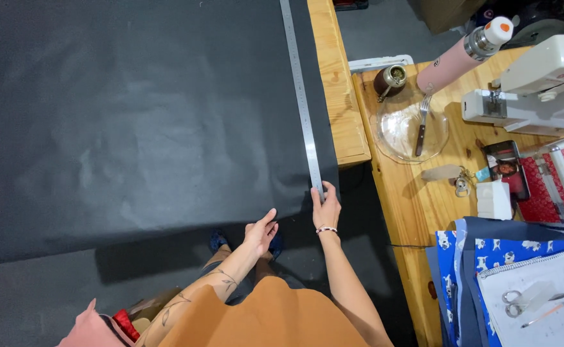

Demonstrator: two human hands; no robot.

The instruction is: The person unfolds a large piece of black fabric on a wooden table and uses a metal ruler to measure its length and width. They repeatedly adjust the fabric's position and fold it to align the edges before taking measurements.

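Note:
A large sheet of black fabric [134, 122] covers a wooden table [340, 96]. A long metal ruler [300, 90] lies on it near the right edge, running away from me. My right hand [326, 207] presses the near end of the ruler at the fabric's front edge, fingers flat. My left hand [261, 232] rests at the same front edge a little to the left, fingers curled loosely against the cloth; I cannot tell whether it pinches the cloth.
A second wooden table [417, 205] stands to the right with a glass plate and fork [417, 128], a pink bottle [462, 54], a white sewing machine [539, 83], a phone [507, 168], blue printed fabric [455, 257], a notebook with scissors [539, 302].

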